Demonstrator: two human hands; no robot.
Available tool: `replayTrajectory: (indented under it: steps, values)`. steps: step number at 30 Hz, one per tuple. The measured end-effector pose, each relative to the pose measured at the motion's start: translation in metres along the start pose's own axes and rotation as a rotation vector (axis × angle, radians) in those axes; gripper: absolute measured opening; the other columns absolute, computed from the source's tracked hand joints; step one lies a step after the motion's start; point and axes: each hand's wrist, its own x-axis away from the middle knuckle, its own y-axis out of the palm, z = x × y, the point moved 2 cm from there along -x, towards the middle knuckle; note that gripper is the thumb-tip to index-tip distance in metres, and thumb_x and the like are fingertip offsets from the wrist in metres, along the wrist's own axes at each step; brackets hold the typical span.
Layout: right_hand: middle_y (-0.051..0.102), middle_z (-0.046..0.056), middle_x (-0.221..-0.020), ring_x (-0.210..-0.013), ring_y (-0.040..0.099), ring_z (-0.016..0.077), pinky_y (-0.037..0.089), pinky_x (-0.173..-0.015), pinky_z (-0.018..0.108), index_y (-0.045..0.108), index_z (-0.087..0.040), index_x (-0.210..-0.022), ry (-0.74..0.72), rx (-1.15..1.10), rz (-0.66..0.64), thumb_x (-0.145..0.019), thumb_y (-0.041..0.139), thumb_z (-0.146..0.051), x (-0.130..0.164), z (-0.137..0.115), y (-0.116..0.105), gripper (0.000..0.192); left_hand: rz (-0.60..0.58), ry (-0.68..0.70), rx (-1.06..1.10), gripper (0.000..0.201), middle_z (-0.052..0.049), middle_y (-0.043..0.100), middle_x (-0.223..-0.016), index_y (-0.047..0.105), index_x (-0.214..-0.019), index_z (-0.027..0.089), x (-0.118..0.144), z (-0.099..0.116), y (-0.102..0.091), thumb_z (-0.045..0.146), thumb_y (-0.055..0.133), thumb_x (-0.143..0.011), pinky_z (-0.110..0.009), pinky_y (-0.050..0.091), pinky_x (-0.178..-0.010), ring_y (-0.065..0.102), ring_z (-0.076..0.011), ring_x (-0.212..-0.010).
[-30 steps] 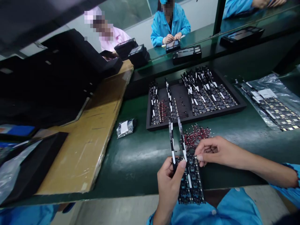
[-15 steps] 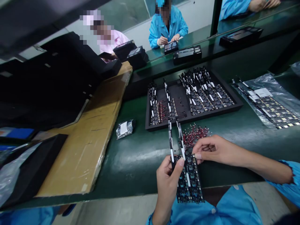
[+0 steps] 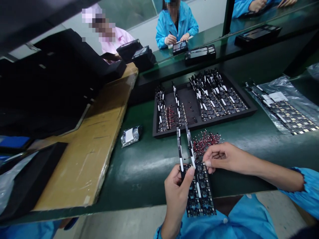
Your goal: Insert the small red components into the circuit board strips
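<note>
1. The table (image 3: 139, 172), a dark green surface, was seen running from the cardboard sheet (image 3: 92, 149) on the left to a plastic bag of boards (image 3: 286, 106) on the right.
2. A black tray (image 3: 194, 124) of circuit boards was set beyond the hands, near them.
3. The left hand (image 3: 178, 196) was raised from below, its fingers curled shut around a circuit board panel (image 3: 199, 194), the thumb pressed on its upper face.
4. The right hand (image 3: 224, 157) was reached in from the right, fingertips pinched together at the panel's top right corner; whatever was pinched was too small to make out.
5. A heap of small red parts (image 3: 205, 141) lay just beyond the right hand.
6. The panel's lower end was held over the table's near edge.
</note>
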Motion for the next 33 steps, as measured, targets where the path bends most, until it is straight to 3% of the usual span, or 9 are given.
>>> replayTrajectory:
  steps: [7, 12, 17, 19, 21, 25, 28, 33]
  values:
    - [0.075, 0.003, -0.076, -0.072, 0.072, 0.0183, 0.06, -0.073, 0.034, 0.071, -0.02, -0.089, -0.036, 0.011, -0.015, -0.087, 0.074, -0.036, 0.002, -0.003, -0.001, 0.017, 0.004, -0.009, 0.049, 0.022, -0.002, 0.069, -0.055, 0.075, -0.077, 0.019, 0.0, 0.0, 0.002, 0.039, 0.081, -0.072, -0.025, 0.049, -0.043, 0.061, -0.021, -0.046]
    - [0.075, 0.002, -0.076, -0.073, 0.072, 0.0176, 0.06, -0.073, 0.031, 0.071, -0.02, -0.091, -0.077, -0.024, 0.011, -0.088, 0.074, -0.036, 0.001, -0.007, -0.006, 0.016, -0.054, -0.006, 0.171, 0.036, -0.008, 0.079, -0.067, 0.077, -0.098, 0.019, -0.002, -0.002, 0.0, 0.041, 0.082, -0.07, -0.029, 0.053, -0.048, 0.069, -0.0264, -0.053]
    - [0.075, 0.002, -0.08, -0.074, 0.072, 0.0183, 0.06, -0.072, 0.032, 0.072, -0.021, -0.093, -0.119, -0.032, 0.035, -0.09, 0.074, -0.039, 0.001, -0.011, -0.01, 0.019, -0.077, -0.045, 0.101, 0.031, -0.01, 0.08, -0.067, 0.079, -0.087, 0.015, -0.001, -0.003, 0.0, 0.035, 0.087, -0.065, -0.028, 0.054, -0.047, 0.07, -0.027, -0.053]
    - [0.076, 0.004, -0.087, -0.081, 0.072, 0.0196, 0.059, -0.073, 0.032, 0.073, -0.021, -0.096, -0.168, 0.053, 0.101, -0.093, 0.069, -0.041, 0.003, -0.017, -0.014, 0.021, -0.038, -0.061, 0.128, 0.034, -0.01, 0.081, -0.066, 0.079, -0.09, 0.016, 0.0, -0.003, 0.0, 0.037, 0.087, -0.065, -0.029, 0.055, -0.048, 0.072, -0.028, -0.053]
    - [0.076, 0.006, -0.096, -0.089, 0.071, 0.0203, 0.057, -0.076, 0.032, 0.072, -0.021, -0.1, -0.24, 0.179, 0.247, -0.098, 0.061, -0.043, 0.008, -0.026, -0.024, 0.025, 0.015, -0.076, 0.173, 0.037, -0.009, 0.081, -0.066, 0.078, -0.094, 0.018, 0.001, -0.004, 0.0, 0.039, 0.086, -0.065, -0.033, 0.057, -0.05, 0.073, -0.03, -0.054]
    - [0.075, 0.005, -0.097, -0.086, 0.068, 0.02, 0.052, -0.076, 0.033, 0.071, -0.022, -0.105, -0.294, 0.42, 0.5, -0.099, 0.058, -0.045, 0.022, -0.041, -0.05, 0.027, 0.073, -0.09, 0.203, 0.035, -0.008, 0.081, -0.067, 0.078, -0.094, 0.025, 0.002, -0.007, 0.0, 0.043, 0.086, -0.064, -0.038, 0.06, -0.051, 0.075, -0.0346, -0.057]
    - [0.075, 0.004, -0.097, -0.085, 0.067, 0.0208, 0.05, -0.075, 0.033, 0.074, -0.024, -0.102, -0.229, 0.637, 0.44, -0.096, 0.062, -0.043, 0.028, -0.043, -0.064, 0.023, 0.059, -0.107, 0.193, 0.037, -0.009, 0.082, -0.069, 0.077, -0.093, 0.029, 0.0, -0.009, -0.001, 0.047, 0.087, -0.061, -0.041, 0.061, -0.05, 0.074, -0.038, -0.06]
    - [0.073, 0.004, -0.102, -0.087, 0.067, 0.0213, 0.048, -0.075, 0.033, 0.074, -0.025, -0.106, -0.215, 0.913, 0.162, -0.097, 0.062, -0.037, 0.028, -0.034, -0.064, 0.02, 0.056, -0.093, 0.184, 0.039, -0.008, 0.081, -0.067, 0.076, -0.096, 0.026, -0.001, -0.009, -0.002, 0.046, 0.085, -0.064, -0.04, 0.061, -0.049, 0.076, -0.0369, -0.058]
